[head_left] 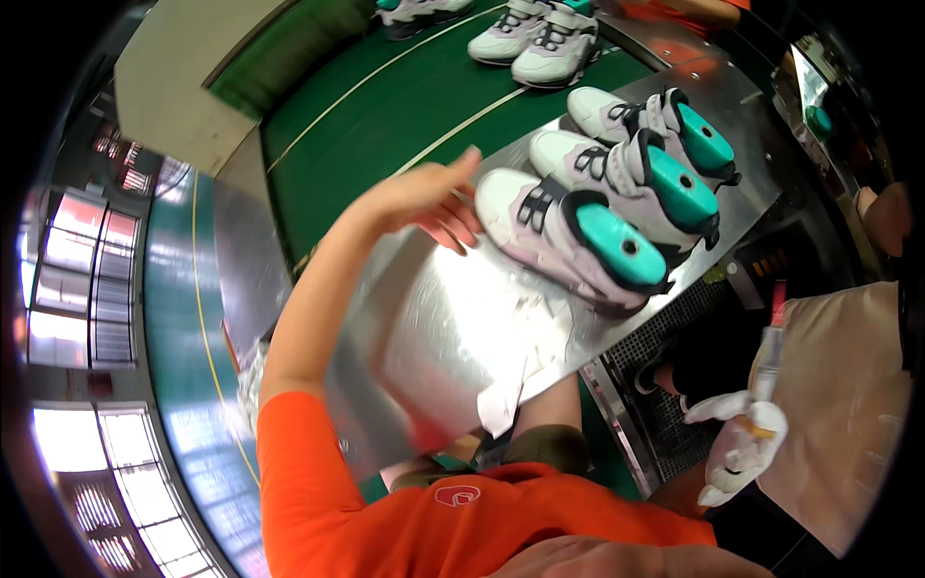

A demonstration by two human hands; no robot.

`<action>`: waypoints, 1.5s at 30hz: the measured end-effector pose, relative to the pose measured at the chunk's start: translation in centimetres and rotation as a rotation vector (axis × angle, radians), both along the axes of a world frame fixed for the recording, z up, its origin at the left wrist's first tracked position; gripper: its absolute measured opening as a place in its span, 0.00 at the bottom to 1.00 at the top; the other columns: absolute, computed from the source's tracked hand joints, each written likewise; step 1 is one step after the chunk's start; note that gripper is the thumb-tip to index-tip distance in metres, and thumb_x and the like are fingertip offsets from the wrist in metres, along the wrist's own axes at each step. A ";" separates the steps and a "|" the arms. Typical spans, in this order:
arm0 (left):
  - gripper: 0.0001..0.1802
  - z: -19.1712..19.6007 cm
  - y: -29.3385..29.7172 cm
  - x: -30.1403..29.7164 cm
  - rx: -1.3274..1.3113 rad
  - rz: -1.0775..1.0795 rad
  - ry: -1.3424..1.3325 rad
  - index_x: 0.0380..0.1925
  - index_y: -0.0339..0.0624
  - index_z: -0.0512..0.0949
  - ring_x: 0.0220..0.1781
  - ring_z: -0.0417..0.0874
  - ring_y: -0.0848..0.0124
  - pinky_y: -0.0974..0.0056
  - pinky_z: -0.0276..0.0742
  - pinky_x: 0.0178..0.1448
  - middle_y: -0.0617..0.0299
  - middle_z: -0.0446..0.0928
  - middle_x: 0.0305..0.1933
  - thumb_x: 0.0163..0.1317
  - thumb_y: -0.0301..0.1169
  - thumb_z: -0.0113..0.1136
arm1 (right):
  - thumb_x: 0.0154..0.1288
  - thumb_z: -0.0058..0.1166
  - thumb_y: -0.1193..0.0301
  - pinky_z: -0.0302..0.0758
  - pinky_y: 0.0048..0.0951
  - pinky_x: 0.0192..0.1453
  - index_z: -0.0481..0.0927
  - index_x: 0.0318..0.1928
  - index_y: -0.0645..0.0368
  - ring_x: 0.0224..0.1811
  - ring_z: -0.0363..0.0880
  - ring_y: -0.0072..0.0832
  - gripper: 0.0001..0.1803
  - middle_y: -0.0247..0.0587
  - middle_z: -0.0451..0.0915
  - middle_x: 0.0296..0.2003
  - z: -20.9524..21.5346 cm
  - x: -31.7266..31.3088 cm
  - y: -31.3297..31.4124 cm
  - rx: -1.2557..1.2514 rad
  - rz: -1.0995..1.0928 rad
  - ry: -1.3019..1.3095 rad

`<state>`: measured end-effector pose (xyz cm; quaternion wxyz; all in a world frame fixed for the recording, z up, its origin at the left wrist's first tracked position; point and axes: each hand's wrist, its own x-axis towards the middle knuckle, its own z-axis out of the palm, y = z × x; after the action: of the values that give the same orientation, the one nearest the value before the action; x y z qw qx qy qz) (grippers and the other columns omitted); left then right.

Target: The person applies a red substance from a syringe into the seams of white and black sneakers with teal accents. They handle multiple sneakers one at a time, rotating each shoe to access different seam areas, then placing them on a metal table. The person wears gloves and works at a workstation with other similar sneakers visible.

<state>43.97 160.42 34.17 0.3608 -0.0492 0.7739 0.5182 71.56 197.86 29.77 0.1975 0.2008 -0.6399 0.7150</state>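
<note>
My left hand (430, 200), bare, reaches over the metal table with its fingers apart and nothing in them. Its fingertips are beside the toe of the nearest sneaker (520, 217); I cannot tell whether they touch. Three white and pale pink sneakers with black straps stand side by side there, each filled with a teal shoe last (621, 246). Off to the right, my right hand (742, 448) wears a white glove. Its fingers close around a slim tool with a clear shaft and red end (771, 356), pointing away from me; its exact kind is unclear.
Beyond the metal table (414, 332) runs a green conveyor belt (385, 116) carrying more sneakers (554, 43). Crumpled white scraps (540, 328) lie near the table's front edge. A beige panel (838, 385) stands at the right. Another person's orange sleeve (689, 12) shows at the far right.
</note>
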 end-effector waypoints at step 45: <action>0.20 5.1 -10.2 40.9 -1.147 -0.494 1.263 0.49 0.43 0.78 0.56 0.80 0.46 0.47 0.80 0.57 0.44 0.77 0.58 0.53 0.28 0.61 | 0.45 0.70 0.71 0.78 0.25 0.47 0.76 0.59 0.61 0.37 0.79 0.22 0.36 0.37 0.83 0.41 3.4 -4.1 -16.3 0.910 0.349 -0.501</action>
<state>84.90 150.27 39.29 -0.1121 0.2410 0.9576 -0.1114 67.44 181.58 33.18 -0.1892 0.1925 -0.8692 0.4143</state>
